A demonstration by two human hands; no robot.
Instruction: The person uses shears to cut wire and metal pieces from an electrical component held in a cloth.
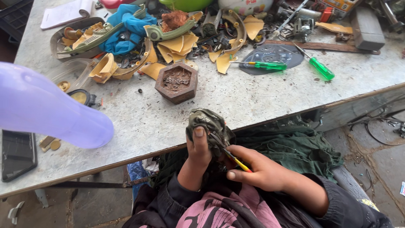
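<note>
My left hand (197, 157) grips a small dark, grimy part (209, 123) wrapped in a dirty rag, thumb pressed on its near side, just off the table's front edge. My right hand (258, 169) holds a thin yellow-handled tool (237, 161) whose tip points up and left into the part. Both hands hover over my lap, above a dark green cloth (295, 147).
The grey worktable (261, 97) carries a hexagonal rusty wooden block (176, 82), two green-handled screwdrivers (270, 65) (321, 69), tan plastic shell pieces (177, 44), a blue cloth (126, 25), a grey metal soleplate (274, 52). A blurred purple object (46, 109) looms at left; a black phone (17, 154).
</note>
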